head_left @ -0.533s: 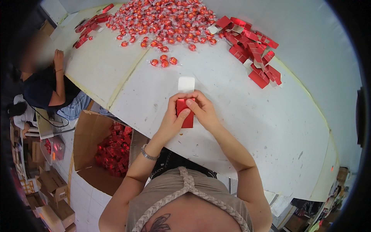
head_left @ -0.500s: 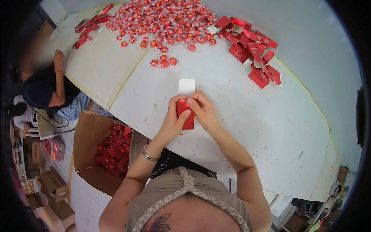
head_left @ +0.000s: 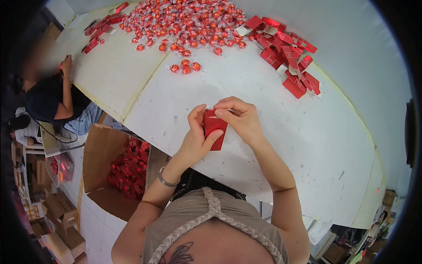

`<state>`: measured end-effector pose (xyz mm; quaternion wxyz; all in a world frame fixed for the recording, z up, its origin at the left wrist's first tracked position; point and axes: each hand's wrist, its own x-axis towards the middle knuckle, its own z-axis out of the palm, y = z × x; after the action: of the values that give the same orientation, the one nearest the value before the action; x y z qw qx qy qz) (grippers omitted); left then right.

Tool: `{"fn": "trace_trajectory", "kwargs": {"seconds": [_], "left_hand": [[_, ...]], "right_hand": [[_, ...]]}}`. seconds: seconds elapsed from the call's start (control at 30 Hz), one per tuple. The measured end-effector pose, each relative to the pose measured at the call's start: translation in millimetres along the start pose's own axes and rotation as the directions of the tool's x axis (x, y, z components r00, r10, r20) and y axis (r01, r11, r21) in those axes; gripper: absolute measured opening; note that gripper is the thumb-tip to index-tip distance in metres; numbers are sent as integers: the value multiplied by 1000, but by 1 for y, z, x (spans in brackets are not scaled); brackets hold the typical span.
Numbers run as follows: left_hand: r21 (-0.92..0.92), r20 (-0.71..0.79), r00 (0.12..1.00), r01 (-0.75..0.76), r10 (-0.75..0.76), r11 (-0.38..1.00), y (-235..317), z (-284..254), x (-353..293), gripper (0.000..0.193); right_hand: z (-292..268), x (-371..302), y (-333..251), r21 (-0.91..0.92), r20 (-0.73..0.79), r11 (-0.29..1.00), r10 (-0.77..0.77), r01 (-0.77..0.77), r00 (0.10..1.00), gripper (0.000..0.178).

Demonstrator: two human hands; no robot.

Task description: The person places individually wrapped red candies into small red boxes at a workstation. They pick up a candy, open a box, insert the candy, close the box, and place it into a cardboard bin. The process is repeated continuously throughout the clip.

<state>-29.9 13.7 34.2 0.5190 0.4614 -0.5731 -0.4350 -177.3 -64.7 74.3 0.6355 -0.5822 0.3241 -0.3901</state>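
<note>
A small red carton (head_left: 215, 132) is held upright over the near part of the white table. My left hand (head_left: 197, 136) wraps round its left side, with the thumb across the front. At the carton's top end, my right hand (head_left: 239, 116) pinches the flap edge between thumb and fingers; the flap itself is mostly hidden by them. Beyond my hands lies a little group of red-wrapped candies (head_left: 186, 67) with clear twisted ends.
A large heap of wrapped candies (head_left: 184, 24) covers the far table. Flattened and folded red cartons (head_left: 288, 55) pile up at the far right. A cardboard box (head_left: 99, 163) of red cartons stands below the table's left edge. A co-worker (head_left: 52, 97) sits at the left.
The white flap that stood up from the carton's top is now folded down under my right fingers. My right hand has shifted up and right, and the carton's top has tilted toward view.
</note>
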Motion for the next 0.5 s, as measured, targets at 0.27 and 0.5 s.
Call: {"fn": "trace_trajectory", "kwargs": {"seconds": [0.27, 0.5], "left_hand": [[144, 37, 999, -3, -3, 990, 11, -9, 2, 61], [321, -110, 992, -25, 63, 947, 3, -31, -21, 33]], "right_hand": [[-7, -6, -5, -132, 55, 988, -77, 84, 995, 16], [-32, -5, 6, -253, 140, 967, 5, 31, 990, 16]]}}
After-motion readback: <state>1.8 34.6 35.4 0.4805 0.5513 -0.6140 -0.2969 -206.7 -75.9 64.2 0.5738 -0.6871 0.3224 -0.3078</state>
